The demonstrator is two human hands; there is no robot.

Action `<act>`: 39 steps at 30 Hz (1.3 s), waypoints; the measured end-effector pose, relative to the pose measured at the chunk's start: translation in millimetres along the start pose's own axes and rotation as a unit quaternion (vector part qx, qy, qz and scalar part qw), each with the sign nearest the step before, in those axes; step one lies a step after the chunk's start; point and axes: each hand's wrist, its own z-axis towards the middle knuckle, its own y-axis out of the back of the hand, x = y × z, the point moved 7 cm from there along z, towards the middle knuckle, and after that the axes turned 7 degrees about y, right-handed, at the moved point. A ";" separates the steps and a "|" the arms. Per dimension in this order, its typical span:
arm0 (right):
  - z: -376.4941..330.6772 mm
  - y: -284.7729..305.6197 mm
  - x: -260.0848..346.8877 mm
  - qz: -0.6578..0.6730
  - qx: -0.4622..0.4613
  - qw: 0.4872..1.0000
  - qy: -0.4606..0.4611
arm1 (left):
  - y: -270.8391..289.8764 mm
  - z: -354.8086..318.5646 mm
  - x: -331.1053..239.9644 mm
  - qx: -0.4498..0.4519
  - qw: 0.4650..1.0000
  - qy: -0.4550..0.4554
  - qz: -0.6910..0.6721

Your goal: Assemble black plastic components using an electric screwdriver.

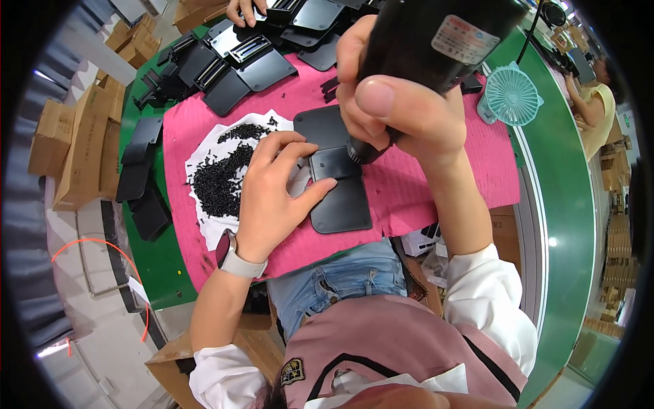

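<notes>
In my right hand (402, 102) is a black electric screwdriver (422, 48) with a label on its body; my fingers wrap round it. Its lower end meets a black plate-shaped part (340, 204), close to the middle joint where a screw head shows. My left hand (279, 184) rests on that part's left edge, thumb and fingers spread apart, steadying it against the pink mat (436, 191). Beside my left hand, a heap of small black screws (221, 180) lies on a white cloth (211, 228). The screwdriver's tip is hidden behind its dark nose.
Several black stand-like parts (259, 68) crowd the far side of the green table (565, 225), where another person's hand (245, 12) reaches in. More black plates (139, 170) lie at the left. A teal fan (511, 95) stands at the right. Cardboard boxes (85, 150) are stacked on the left.
</notes>
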 end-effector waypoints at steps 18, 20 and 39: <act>-5.0 0.7 3.4 -0.085 -0.036 0.994 0.054 | 1.3 4.0 -4.0 0.005 1.000 -0.009 0.010; -6.0 4.2 -1.1 -0.018 -0.049 0.998 0.031 | 1.8 6.1 -6.9 0.007 1.000 -0.021 0.018; -26.9 75.0 25.2 -0.190 -0.065 0.971 -0.132 | -30.4 13.4 -61.4 0.360 0.845 -0.288 0.271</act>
